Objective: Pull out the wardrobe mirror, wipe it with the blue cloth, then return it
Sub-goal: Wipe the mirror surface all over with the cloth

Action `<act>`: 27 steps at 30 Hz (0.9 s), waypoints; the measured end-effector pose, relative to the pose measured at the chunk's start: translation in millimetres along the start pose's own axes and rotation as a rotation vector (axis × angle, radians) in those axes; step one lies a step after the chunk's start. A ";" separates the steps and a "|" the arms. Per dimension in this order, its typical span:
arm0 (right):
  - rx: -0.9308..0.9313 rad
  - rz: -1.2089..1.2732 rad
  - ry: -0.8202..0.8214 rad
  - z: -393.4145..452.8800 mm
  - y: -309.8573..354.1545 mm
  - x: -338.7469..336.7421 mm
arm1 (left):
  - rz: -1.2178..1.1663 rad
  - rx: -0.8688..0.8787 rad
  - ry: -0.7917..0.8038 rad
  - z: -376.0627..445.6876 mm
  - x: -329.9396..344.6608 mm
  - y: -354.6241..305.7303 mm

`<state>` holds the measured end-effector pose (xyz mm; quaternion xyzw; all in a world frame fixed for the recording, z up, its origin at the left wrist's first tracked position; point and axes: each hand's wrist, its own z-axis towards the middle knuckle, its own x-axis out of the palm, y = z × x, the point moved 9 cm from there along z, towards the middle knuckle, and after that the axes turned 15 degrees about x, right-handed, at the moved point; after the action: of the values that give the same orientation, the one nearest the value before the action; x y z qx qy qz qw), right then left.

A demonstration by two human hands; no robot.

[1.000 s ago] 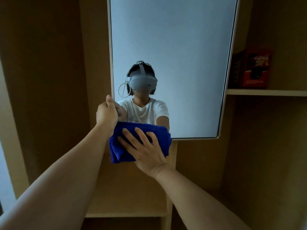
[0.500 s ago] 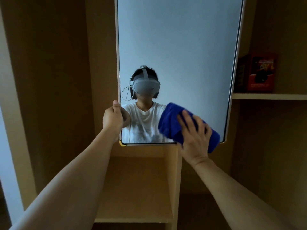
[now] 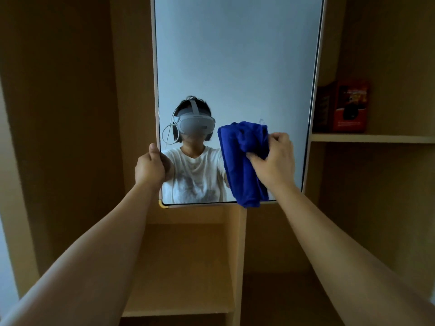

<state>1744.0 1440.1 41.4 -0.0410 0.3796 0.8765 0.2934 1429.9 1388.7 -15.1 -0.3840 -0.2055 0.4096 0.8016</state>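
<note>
While the left hand point(image 3: 149, 169) grips the left edge of the wardrobe mirror point(image 3: 237, 67) low down, thumb pointing up along the pale frame and fingers wrapped round behind it, the right hand point(image 3: 274, 160) holds the blue cloth point(image 3: 242, 161) bunched in curled fingers against the lower right part of the glass. Both hands are thus clamped on something, and they sit well apart, one at each side of the mirror's lower third. The cloth hangs in a loose fold from the fist, its bottom end dropping just past the mirror's lower edge. The mirror itself stands upright in front of the wooden wardrobe point(image 3: 70, 114), its top cut off by the frame; a small yellow corner piece point(image 3: 162, 205) shows at its bottom left. Reflected in the glass is the person in a white shirt with a grey headset (the cable loops down at one side). Below the mirror an open wooden compartment point(image 3: 186, 267) is visible, with a vertical divider on its right. To the right, a shelf point(image 3: 372, 138) carries a red box point(image 3: 350, 107), standing upright near the mirror's edge.
</note>
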 end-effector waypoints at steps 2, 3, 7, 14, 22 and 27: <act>0.051 -0.015 -0.178 -3.5 -3.2 -15.0 | 0.027 0.004 -0.016 -1.2 -0.9 -0.2; 0.053 0.019 -0.236 -8.5 -0.6 -19.1 | 0.037 0.008 -0.027 -2.2 -1.2 -0.8; -0.070 0.011 -0.266 -35.0 17.4 3.1 | 0.075 0.012 -0.048 -3.7 -2.9 -3.2; -0.304 -0.159 -0.088 -71.6 8.8 53.6 | 0.056 0.014 -0.039 -3.8 -3.7 -2.5; -0.493 -0.189 -0.124 -92.9 24.3 69.2 | 0.054 0.030 -0.040 -4.5 -2.5 -4.1; -0.519 0.047 -0.199 -97.8 71.0 69.0 | 0.078 0.019 -0.020 -4.6 -1.3 -1.8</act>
<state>1633.6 1367.6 -2.6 -0.0198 0.1125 0.9507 0.2882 1433.0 1384.9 -16.5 -0.3799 -0.1947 0.4462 0.7865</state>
